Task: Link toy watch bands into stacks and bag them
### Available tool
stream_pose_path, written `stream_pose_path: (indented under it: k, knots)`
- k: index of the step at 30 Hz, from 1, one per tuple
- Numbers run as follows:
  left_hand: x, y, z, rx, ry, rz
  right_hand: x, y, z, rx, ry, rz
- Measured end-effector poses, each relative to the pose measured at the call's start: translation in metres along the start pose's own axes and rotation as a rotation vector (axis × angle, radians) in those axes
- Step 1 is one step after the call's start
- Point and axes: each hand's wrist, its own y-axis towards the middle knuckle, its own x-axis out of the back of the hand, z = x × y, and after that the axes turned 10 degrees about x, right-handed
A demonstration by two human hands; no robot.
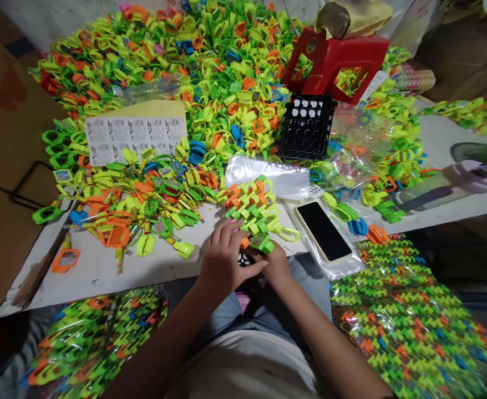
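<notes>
A filled tray of plastic toy watches, in rows of green, yellow and orange, is tilted at the table's front edge. A bit of its black latticed frame shows between my hands. My left hand is closed on the near left side, its fingers curled over the watches and its thumb reaching right. My right hand grips the near right corner, most of its fingers hidden beneath. Right above it sits a green toy watch. A yellow watch loop sticks out to the right.
A large heap of loose toy watches covers the back. Around it are a sticker sheet, a black tray, a red stool, clear bags, a phone and a bottle. Bagged watches lie below, right.
</notes>
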Motion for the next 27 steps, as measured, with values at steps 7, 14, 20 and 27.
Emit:
stream_pose_path:
  k: [7, 14, 20, 27]
  knots:
    - [-0.007, 0.005, -0.004, 0.029, 0.017, -0.131, 0.013, 0.011, -0.002, 0.134, 0.121, 0.095]
    - [-0.006, 0.003, -0.004, 0.023, 0.01, -0.123, 0.015, 0.008, 0.0, 0.098, 0.129, 0.122]
    - [-0.005, 0.004, -0.002, 0.013, -0.005, -0.115, 0.012, 0.013, 0.009, 0.021, 0.058, 0.252]
    - [0.001, 0.007, -0.003, 0.009, 0.003, -0.02, 0.021, 0.026, 0.02, 0.074, 0.129, 0.318]
